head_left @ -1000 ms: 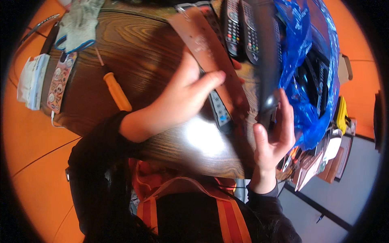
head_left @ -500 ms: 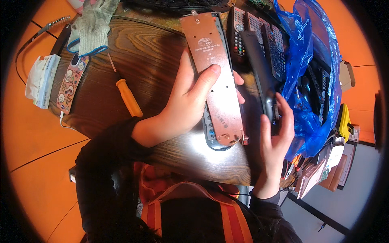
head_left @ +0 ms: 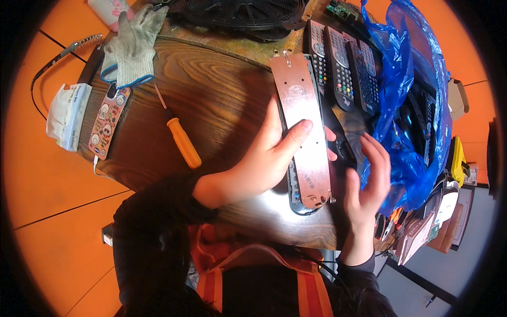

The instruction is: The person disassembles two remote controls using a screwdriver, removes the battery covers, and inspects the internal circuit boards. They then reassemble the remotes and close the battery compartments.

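My left hand (head_left: 259,158) is wrapped round an opened remote control, its thumb pressed on the bare copper-coloured circuit board (head_left: 311,174). Under the board, the remote's black shell with buttons (head_left: 294,185) shows along the left side and lower end. To the right, my right hand (head_left: 368,185) is raised with its fingers apart and nothing in it. Between the two hands, a black plastic piece like a remote's back cover (head_left: 344,150) lies on the wooden table (head_left: 211,79), partly hidden behind the held remote and my left fingertips.
Several remotes (head_left: 340,68) lie at the back right, beside a blue plastic bag (head_left: 393,68) holding dark items. At left are a yellow-handled screwdriver (head_left: 184,142), a work glove (head_left: 134,53), a phone in a patterned case (head_left: 109,124) and a tissue pack (head_left: 74,116). A black round grille (head_left: 237,16) stands behind.
The black cover, tilted across the remotes by my right hand before, now lies lower on the table, apart from that hand. The view has shifted, and the remote stays in my left hand.
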Demonstrator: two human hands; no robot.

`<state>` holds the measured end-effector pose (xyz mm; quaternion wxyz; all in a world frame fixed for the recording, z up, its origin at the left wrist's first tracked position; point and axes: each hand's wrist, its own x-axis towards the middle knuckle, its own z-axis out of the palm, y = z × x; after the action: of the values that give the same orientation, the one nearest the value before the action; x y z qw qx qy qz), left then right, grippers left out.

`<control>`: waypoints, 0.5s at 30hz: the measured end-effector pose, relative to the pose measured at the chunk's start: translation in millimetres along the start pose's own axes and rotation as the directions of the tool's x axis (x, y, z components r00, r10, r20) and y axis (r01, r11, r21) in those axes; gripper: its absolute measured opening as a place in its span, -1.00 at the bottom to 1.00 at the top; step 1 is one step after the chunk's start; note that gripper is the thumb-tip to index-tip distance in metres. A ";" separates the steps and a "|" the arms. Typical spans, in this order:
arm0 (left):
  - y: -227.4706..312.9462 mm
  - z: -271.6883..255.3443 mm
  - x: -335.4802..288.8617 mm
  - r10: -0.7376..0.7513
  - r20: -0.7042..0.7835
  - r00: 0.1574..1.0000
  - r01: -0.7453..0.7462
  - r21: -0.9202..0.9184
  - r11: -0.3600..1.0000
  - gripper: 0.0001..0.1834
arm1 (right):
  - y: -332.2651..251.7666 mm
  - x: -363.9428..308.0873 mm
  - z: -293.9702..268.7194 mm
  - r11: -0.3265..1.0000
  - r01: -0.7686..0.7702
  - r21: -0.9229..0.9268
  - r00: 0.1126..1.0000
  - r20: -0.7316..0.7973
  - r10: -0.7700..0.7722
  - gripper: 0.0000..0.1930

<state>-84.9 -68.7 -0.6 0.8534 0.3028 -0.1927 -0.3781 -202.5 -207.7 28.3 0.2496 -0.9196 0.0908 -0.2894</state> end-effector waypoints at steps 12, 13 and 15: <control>-3.2 -7.5 5.0 0.076 -0.048 0.996 -0.070 0.123 0.990 -0.60 | -14.3 -3.5 -1.6 0.934 0.295 0.200 0.887 0.306 -0.346 -0.58; -2.4 -7.5 4.7 0.061 -0.053 0.997 -0.055 0.112 0.992 -0.61 | -14.9 -3.4 -1.4 0.931 0.316 0.185 0.878 0.315 -0.361 -0.58; -1.2 -6.7 3.8 0.016 -0.073 0.997 -0.012 0.057 0.998 -0.61 | -16.3 -4.4 -0.5 0.930 0.326 0.168 0.874 0.322 -0.365 -0.63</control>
<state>-79.3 -69.7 -6.0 0.8536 0.3389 -0.1740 -0.3552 -206.0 -192.6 34.9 0.2553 -0.9425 -0.1364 -0.1669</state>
